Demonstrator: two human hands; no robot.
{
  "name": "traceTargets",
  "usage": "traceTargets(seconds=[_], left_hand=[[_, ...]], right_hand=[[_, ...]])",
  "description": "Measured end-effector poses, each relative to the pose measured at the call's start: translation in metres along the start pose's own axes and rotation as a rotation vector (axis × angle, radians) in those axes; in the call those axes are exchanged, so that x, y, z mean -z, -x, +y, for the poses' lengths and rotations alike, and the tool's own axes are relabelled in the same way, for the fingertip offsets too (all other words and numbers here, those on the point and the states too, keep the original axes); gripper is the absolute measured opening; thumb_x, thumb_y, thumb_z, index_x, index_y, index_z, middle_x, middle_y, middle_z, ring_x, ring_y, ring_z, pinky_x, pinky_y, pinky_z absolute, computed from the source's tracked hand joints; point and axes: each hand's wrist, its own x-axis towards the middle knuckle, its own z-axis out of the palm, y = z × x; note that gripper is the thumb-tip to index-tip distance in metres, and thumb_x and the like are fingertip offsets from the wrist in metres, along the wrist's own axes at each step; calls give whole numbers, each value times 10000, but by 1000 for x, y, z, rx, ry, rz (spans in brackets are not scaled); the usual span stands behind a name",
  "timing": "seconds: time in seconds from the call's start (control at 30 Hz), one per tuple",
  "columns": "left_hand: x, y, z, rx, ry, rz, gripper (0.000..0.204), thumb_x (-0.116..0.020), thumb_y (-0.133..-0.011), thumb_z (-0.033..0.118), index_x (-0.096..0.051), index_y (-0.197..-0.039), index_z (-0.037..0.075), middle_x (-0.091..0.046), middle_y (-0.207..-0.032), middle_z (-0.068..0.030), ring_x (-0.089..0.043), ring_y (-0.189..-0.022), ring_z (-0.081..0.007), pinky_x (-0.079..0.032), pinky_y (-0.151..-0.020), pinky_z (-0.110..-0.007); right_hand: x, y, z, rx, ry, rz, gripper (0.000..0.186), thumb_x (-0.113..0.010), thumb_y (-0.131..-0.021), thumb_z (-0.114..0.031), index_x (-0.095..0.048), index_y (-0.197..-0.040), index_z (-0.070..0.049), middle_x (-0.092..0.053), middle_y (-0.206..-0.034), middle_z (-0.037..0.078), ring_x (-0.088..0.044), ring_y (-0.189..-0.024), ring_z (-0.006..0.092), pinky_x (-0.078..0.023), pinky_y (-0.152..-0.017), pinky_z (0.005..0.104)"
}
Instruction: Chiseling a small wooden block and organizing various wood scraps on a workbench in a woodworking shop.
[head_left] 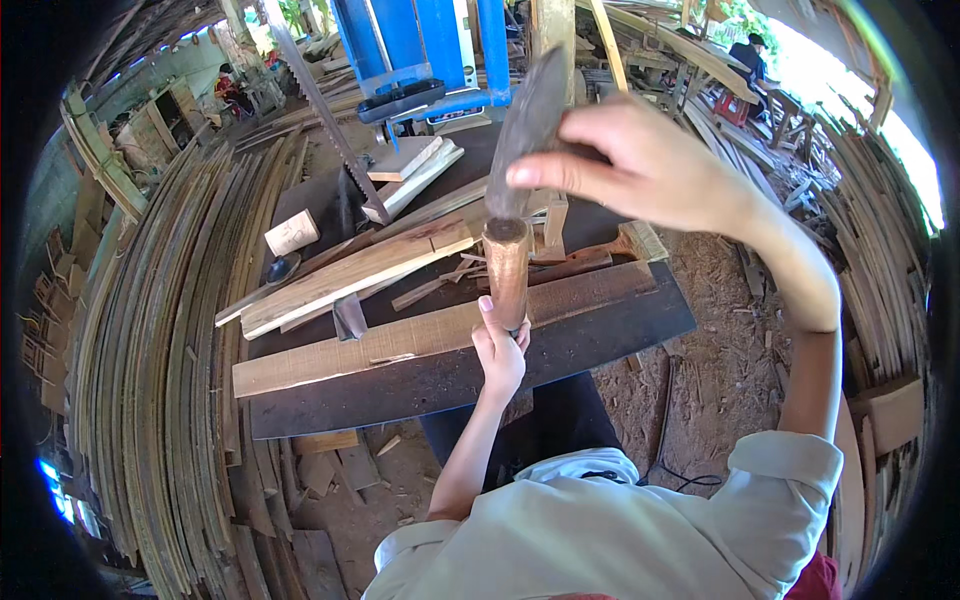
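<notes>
Wooden cylinder, brown and round, stands nearly upright near the middle of the view, above a long board that lies on a dark bench. Of the 2 bare hands, the left hand has its fingers wrapped round the cylinder's lower end, thumb upward along the side. The right hand is higher up, thumb and fingers closed on the edge of a dark wooden block (its far fingertips are hidden). That block leans to the right, its lower end at the cylinder's top; whether they touch, I cannot tell.

By its look, the cylinder should feel stiff, solid and moderately heavy, hard to break, and perhaps a little slippery where the surface seems smooth. Its lower end, where the left hand is, seems a steady place to hold; the middle would also suit a full grasp. The block looks rough and rigid, best held by its broad sides.
</notes>
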Motion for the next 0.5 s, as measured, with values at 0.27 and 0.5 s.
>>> traceTargets(seconds=[0.27,0.5], left_hand=[[-4,0,4,36,23,25,637,-250,-1027,529,-454,-665,46,-407,-510,-4,-373,-412,-71,-260,-384,-222],[1,-1,8,37,-1,32,647,-262,-1018,551,-446,-652,50,-411,-512,-1,-372,-410,-70,-262,-385,-225]], right_hand=[[-9,1,-12,162,-200,320,414,-513,-974,-442,-704,-1010,-76,-557,-619,1,-523,-531,81,-421,-486,256],[12,1,-1,-183,-79,427,383,-533,-967,-429,-706,-1041,-96,-495,-579,-16,-444,-473,78,-330,-417,222]])
